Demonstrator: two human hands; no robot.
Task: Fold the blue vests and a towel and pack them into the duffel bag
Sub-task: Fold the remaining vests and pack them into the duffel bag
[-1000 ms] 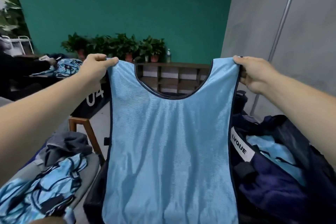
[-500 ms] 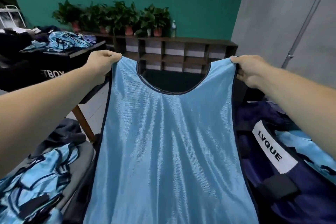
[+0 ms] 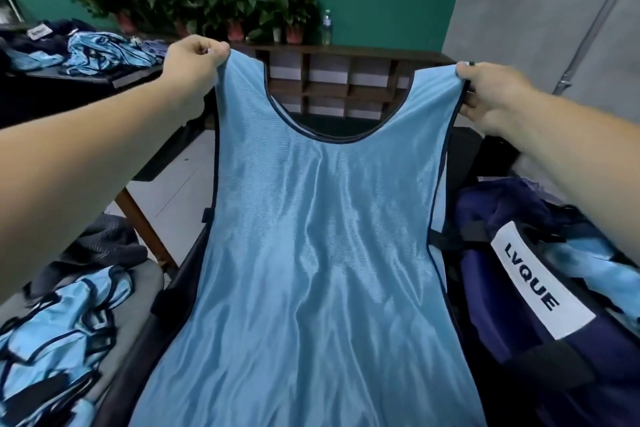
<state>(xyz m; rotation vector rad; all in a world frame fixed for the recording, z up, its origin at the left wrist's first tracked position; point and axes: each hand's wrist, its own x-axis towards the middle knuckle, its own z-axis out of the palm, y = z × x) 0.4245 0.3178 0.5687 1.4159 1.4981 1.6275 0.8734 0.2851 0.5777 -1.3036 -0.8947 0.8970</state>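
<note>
A light blue vest (image 3: 311, 253) with dark navy trim hangs spread out flat in front of me, filling the middle of the view. My left hand (image 3: 194, 62) pinches its left shoulder strap and my right hand (image 3: 491, 94) pinches its right shoulder strap, both held up at about the same height. At the right stands the navy duffel bag (image 3: 512, 305) with a white LVQUE label, open, with light blue fabric inside it. A heap of unfolded blue vests (image 3: 59, 340) lies at the lower left, and a dark grey towel (image 3: 100, 246) lies crumpled just behind the heap.
A dark table (image 3: 86, 80) at the far left carries more blue vests (image 3: 107, 52) and dark bags. A wooden shelf unit (image 3: 346, 80) with potted plants (image 3: 207, 3) lines the green back wall. A grey wall with a metal pole (image 3: 588, 28) rises at the right.
My view has tilted downward and closer, so the vest looks larger and lies lower. Both hands keep the same grip on the shoulder straps.
</note>
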